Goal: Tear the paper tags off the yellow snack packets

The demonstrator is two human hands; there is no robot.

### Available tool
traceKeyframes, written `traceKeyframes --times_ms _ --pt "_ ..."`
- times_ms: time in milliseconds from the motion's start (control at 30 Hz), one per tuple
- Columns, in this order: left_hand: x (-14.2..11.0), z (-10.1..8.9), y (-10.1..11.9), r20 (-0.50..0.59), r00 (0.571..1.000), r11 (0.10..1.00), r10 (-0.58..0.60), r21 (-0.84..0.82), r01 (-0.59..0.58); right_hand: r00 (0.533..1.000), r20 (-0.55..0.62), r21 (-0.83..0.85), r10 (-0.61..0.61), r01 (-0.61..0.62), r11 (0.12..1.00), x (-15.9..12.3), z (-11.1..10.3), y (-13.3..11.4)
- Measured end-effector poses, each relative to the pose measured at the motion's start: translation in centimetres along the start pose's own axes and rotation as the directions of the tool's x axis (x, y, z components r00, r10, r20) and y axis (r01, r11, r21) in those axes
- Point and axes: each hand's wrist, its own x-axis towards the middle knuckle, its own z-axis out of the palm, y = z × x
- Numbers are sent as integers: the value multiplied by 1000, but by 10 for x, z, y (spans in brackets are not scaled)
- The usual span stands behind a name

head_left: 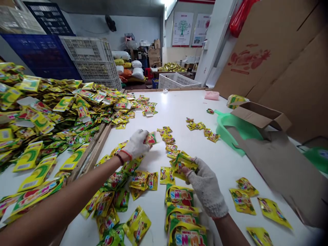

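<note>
My left hand [137,143], in a white knit glove, is closed on a small red-and-green candy packet [151,138] above the white table. My right hand [206,186], gloved as well, grips a few yellow-green candy packets [182,164] between thumb and fingers. Just below it runs a row of overlapping packets [180,196] printed "TWINS", their faces up. Loose packets [167,175] lie in a line leading away from the right hand. Under and beside my left forearm spreads a scatter of yellow and green packets [115,179].
A large heap of packets [51,109] fills the left side behind a wooden strip [96,147]. To the right are a green plastic scoop [222,126], an open cardboard box [261,114] and several stray packets [242,201]. Stacked crates [87,51] stand at the back left.
</note>
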Motion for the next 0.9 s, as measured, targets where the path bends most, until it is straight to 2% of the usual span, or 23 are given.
traceKeyframes --times_ms 100,167,233,333,400,533,667,700,800,900 --pt "-47 -6 30 72 982 982 174 -80 -168 997 -49 22 -67 68 997 -8 6 -4" --pt "-80 -10 43 87 963 958 254 -156 -239 989 -20 -42 -146 145 989 -15 10 -3" --pt "-108 -14 50 77 960 947 268 -207 -248 976 58 -181 -210 218 959 -23 12 -1" --pt "-134 -19 54 66 964 945 259 -224 -239 957 226 -354 -182 255 900 -34 10 -2" --pt "-144 -22 55 66 965 946 255 -223 -235 933 326 -394 -151 279 876 -41 8 -9" --pt "-155 -26 57 60 956 931 287 -251 -264 855 512 -431 -84 339 836 -48 4 -30" --pt "-162 -29 58 48 946 910 320 -295 -292 784 619 -493 37 352 796 -51 1 -42" --pt "-163 -29 58 52 952 910 302 -314 -271 779 626 -492 42 352 796 -51 0 -43" --pt "-165 -29 59 77 974 911 212 -376 -169 811 585 -489 13 340 803 -54 -2 -45" --pt "-168 -28 60 89 974 903 206 -402 -154 811 582 -533 58 326 781 -55 -1 -47"
